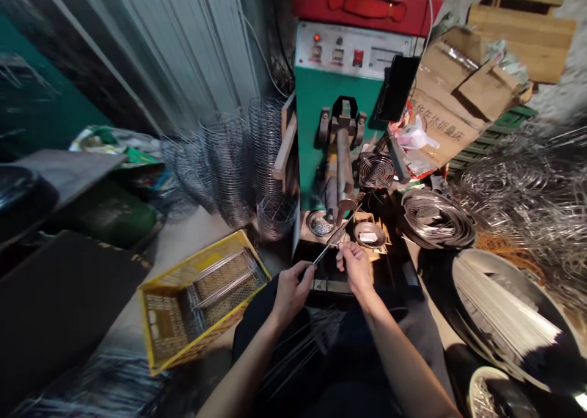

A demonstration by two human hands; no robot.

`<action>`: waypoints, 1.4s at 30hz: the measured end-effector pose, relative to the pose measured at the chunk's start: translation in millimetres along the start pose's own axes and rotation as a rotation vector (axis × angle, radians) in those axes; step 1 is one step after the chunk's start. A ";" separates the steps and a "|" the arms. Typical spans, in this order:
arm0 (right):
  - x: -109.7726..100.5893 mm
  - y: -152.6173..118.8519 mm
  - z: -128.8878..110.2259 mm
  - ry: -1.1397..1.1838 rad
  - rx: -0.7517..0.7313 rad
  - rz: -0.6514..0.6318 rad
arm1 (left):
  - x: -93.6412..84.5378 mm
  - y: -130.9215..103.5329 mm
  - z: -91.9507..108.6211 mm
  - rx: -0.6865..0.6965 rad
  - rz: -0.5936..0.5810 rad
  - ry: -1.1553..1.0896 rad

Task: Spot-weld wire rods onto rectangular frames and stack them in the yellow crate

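Observation:
My left hand (290, 291) is closed around the near end of a thin metal rod (323, 253). The rod slants up and to the right, reaching beneath the machine's thick round arm (343, 167). Just right of the rod, my right hand (356, 267) is pinched; whatever sits between its fingertips is too small to name. Beyond my hands stand a round dish of small shiny metal pieces (320, 224) and another dish holding a pale block (368, 236). The green machine (316, 100) rises behind them, with a red indicator lit on its panel (353, 51).
At left lies a yellow crate (149, 320) with wire frames inside. Stacked wire rings (227, 170) stand behind it. To the right are coiled metal strips (435, 219), a wide basin (463, 320) of straight metal strips and a small tub (474, 399). Loose wires (298, 360) lie across my lap.

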State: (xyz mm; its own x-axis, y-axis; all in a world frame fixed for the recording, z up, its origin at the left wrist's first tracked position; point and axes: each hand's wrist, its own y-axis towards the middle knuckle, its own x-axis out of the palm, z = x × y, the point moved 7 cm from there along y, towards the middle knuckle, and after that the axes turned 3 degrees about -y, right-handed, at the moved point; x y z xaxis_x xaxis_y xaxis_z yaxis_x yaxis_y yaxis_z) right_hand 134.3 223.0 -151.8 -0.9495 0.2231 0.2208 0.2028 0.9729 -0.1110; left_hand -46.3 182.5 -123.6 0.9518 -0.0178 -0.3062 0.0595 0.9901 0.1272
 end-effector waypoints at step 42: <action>15.2 22.5 -19.5 0.101 -0.077 -0.061 | -0.4 21.1 6.4 -0.023 0.027 -0.030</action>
State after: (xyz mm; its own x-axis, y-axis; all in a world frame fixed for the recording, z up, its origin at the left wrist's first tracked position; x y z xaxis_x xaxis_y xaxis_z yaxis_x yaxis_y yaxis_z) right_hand 129.1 249.5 -132.1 -0.9324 0.1644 0.3219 0.1667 0.9858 -0.0208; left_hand -43.5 202.4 -114.7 0.9617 0.0048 -0.2742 0.0271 0.9933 0.1128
